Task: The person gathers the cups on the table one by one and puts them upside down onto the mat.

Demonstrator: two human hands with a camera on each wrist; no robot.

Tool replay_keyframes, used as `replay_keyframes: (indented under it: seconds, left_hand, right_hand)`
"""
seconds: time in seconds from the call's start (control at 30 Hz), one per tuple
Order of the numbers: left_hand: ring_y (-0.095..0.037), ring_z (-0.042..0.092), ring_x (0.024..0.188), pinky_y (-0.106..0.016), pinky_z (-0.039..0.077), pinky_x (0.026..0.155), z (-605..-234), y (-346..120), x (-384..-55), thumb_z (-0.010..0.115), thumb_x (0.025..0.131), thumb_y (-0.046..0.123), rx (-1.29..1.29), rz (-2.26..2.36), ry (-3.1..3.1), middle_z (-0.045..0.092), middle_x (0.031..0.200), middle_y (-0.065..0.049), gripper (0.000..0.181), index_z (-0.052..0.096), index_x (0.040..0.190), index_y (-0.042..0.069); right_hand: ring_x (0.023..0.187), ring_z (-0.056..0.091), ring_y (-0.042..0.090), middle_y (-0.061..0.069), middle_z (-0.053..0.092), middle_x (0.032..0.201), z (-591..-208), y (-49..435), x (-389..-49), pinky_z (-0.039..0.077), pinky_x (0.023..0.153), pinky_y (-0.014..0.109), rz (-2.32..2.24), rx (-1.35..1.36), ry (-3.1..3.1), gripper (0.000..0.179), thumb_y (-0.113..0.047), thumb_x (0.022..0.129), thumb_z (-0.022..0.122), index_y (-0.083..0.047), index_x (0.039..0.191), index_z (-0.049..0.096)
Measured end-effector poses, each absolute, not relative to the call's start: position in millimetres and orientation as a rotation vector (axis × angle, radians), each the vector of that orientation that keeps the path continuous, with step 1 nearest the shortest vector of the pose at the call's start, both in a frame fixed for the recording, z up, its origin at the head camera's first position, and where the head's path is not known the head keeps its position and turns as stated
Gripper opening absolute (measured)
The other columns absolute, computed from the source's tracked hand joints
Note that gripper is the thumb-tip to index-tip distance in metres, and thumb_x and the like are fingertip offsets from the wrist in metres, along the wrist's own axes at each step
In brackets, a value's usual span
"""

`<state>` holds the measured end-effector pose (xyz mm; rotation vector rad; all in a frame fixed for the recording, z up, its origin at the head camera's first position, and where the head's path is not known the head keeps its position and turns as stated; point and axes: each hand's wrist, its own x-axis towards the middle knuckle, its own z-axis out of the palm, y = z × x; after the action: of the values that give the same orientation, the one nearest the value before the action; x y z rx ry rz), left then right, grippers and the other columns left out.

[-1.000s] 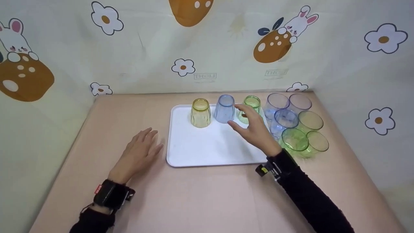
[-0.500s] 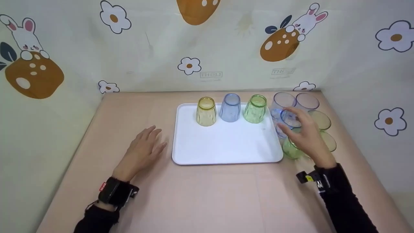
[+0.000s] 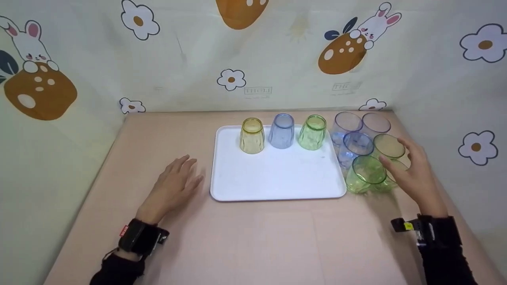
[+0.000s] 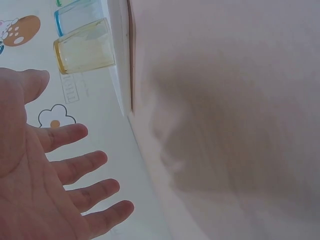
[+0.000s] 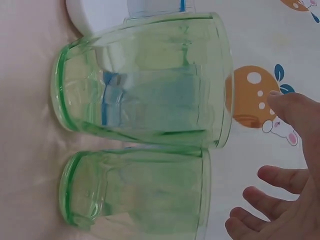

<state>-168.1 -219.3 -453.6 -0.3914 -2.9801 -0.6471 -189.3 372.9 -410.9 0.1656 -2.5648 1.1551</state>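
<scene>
My right hand [image 3: 416, 178] hovers with spread fingers at the rims of the front right glasses, gripping nothing. In the right wrist view, its thumb and fingertips stay beyond the rims of a larger green glass [image 5: 150, 110] and a second green glass [image 5: 135, 190]. Behind these, a yellowish glass [image 3: 388, 147] stands close to the fingertips in the head view. My left hand [image 3: 168, 190] floats palm inward over the table, left of the white tray [image 3: 277, 182]. Upside down along the tray's back edge are a yellow glass [image 3: 252, 140], a blue glass [image 3: 281, 132] and a green glass [image 3: 313, 134].
Upright beside the tray's right edge stand a blue glass [image 3: 356, 146], a clear bluish glass [image 3: 346, 122] and a pale purple glass [image 3: 376, 123], packed close with the others. A patterned cloth wall [image 3: 190, 55] rises behind the pinkish table [image 3: 257, 245].
My right hand has moved right, from near the tray's upturned green glass, across the upright glasses, to the front right ones. The upturned glasses stay put on the tray. My left hand barely moves.
</scene>
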Motion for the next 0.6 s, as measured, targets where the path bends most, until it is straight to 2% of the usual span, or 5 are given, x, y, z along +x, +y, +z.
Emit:
replay_keyframes:
  seconds: [0.27,0.6]
  left_hand:
    - [-0.046,0.026,0.144,-0.064,0.022,0.114,-455,-220,-166,0.05,0.107,0.037,-0.375,-0.654,-2.997,0.032,0.157,-0.027,0.06,0.041,0.151,-0.004]
    - [-0.045,0.029,0.143,-0.064,0.025,0.113,-453,-221,-167,0.051,0.107,0.037,-0.404,-0.634,-2.967,0.035,0.156,-0.025,0.058,0.044,0.15,-0.002]
  right_hand:
    - [0.145,0.016,0.051,0.031,0.022,0.158,-429,387,-189,0.014,0.117,0.06,1.268,0.173,-2.571,0.082,-0.02,0.096,0.073,0.007,0.156,0.025]
    - [0.144,0.023,0.049,0.03,0.025,0.158,-444,393,-181,0.02,0.119,0.048,1.323,0.064,-2.499,0.081,-0.016,0.094,0.075,0.004,0.157,0.027]
